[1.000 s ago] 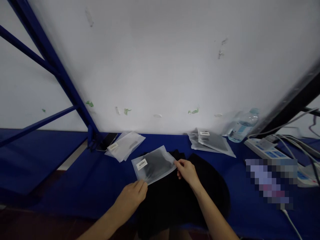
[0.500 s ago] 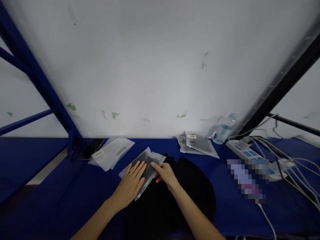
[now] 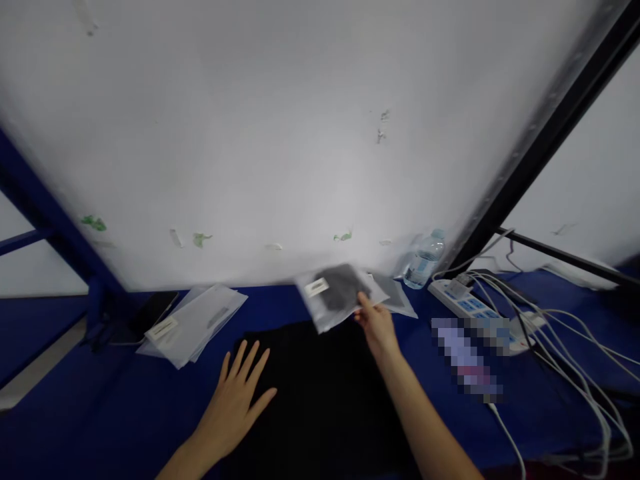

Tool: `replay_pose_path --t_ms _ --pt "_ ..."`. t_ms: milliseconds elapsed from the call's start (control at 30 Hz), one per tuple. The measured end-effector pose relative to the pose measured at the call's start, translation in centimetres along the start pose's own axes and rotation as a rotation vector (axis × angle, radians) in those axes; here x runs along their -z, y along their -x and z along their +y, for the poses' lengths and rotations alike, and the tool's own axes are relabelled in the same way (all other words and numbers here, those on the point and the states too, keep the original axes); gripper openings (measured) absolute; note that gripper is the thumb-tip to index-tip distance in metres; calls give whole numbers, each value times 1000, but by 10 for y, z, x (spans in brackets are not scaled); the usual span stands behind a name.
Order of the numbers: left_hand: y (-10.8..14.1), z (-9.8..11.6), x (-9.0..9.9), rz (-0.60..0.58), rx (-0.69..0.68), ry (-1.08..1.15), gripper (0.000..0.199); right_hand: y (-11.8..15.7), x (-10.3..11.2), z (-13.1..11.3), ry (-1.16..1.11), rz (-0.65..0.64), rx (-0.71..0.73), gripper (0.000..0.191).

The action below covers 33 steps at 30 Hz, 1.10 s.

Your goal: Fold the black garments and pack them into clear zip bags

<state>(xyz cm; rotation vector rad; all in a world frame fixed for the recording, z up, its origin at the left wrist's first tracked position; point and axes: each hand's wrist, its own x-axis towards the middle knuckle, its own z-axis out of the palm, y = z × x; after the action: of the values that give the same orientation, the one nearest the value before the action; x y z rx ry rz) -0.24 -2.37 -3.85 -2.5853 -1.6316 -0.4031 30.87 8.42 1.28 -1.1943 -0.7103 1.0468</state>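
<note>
The right hand (image 3: 376, 327) pinches the bag (image 3: 340, 292); the left hand (image 3: 234, 400) spreads wide over the cloth (image 3: 320, 387). A level grip should avoid creases.

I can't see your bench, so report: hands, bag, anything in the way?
Left hand open, fingers spread, at black cloth. Right hand gripping labelled plastic bag, dark contents. Another bag behind, partly hidden; no obstruction apparent.
</note>
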Motion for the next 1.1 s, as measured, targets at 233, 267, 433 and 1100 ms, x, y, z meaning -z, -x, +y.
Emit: replay_pose_path --t_ms 233,267,433,1100 --pt "-2 -1 3 0 -26 3 65 -80 68 -26 40 248 -62 32" --pt "-2 -1 4 -8 -29 5 65 -83 72 -25 73 244 -80 35" --pt "1 -5 14 -84 -71 40 63 -69 86 -26 320 138 -113 28" --pt "-5 -37 47 184 102 265 16 49 -6 -1 845 -627 513 16"
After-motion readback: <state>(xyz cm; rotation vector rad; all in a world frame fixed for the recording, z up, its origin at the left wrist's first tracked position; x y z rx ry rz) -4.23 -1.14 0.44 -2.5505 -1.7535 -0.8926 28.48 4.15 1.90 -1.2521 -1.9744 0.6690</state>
